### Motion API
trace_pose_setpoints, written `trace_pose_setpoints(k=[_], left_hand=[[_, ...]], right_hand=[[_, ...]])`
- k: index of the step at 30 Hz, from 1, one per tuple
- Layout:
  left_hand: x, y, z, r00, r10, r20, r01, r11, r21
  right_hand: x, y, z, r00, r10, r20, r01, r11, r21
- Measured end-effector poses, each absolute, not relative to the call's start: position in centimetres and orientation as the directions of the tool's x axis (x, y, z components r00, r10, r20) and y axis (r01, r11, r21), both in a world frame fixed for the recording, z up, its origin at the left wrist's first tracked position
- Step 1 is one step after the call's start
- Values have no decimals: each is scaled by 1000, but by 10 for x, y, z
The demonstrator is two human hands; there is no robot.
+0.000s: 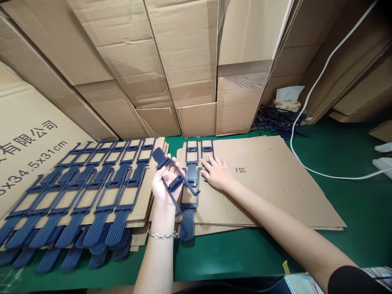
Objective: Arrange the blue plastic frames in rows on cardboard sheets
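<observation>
My left hand (165, 183) is closed around a dark blue plastic frame piece (175, 183) with a ribbed paddle end, held tilted above the cardboard. My right hand (217, 172) lies with fingers spread over another blue frame piece (207, 149) on the flat cardboard sheet (275, 183); its fingers hide that piece's lower part. Just left of it, two similar pieces lie end to end in a column, the nearer one's ribbed paddle (187, 225) jutting past the sheet's front edge.
At left, a cardboard stack (139, 216) carries rows of blue pieces (101, 175) with paddles overhanging the green table (220, 257). Large cartons (196, 61) wall off the back. A tissue box (286, 104) and a heap of blue parts (275, 120) stand back right, beside a white cable (294, 139).
</observation>
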State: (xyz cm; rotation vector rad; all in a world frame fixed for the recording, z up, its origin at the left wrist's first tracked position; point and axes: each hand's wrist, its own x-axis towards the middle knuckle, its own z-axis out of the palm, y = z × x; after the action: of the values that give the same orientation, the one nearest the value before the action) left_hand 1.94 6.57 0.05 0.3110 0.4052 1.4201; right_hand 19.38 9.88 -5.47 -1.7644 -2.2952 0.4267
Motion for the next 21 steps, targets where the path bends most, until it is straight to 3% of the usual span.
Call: trace_pose_setpoints(k=[9,13,15,17,19,21], left_hand=[[20,67,0,100,990,-98,-869,135,477],[21,67,-1,263,958,-115,-775,280,567],[23,66,-3,464,875,-134,-650,440,620],[26,64,-6,679,710,-186,-470,615,633],[28,60,-9,817,530,-226,-297,723,624],[30,55,-11,869,429,-248,-183,744,643]], right_hand=[[191,100,-53,-250,968,-13,917,233,-323],[193,95,-38,-253,963,95,904,270,-331],[195,89,-25,-265,938,224,886,328,-328],[199,81,-10,-318,888,333,865,415,-281],[204,69,3,-434,824,364,829,524,-197],[208,56,14,-561,759,330,771,624,-127]])
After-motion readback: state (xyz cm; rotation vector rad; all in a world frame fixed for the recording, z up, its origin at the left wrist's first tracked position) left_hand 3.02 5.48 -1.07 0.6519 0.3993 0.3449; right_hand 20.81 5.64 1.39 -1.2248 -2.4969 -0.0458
